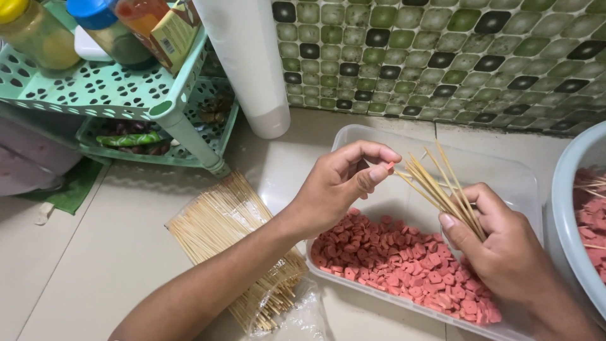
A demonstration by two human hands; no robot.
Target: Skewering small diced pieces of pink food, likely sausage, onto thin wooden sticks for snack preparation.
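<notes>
I see my right hand closed around a bunch of skewers, gripping them near their lower ends so they fan up and to the left above the tub. My left hand sits just left of the skewer tips, fingers curled in, thumb and forefinger pinched on a small pink sausage piece. That piece is right at the tip of one skewer, touching or nearly so; I cannot tell whether it is pierced.

Below both hands, the clear plastic tub holds a heap of pink sausage slices, piled toward its near side. Left of the tub, under my left forearm, lies an open bag of spare skewers on the pale floor. At the right edge, a light blue basin holds more pink pieces. A mint-green rack with jars stands at the upper left, against the green tiled wall.
</notes>
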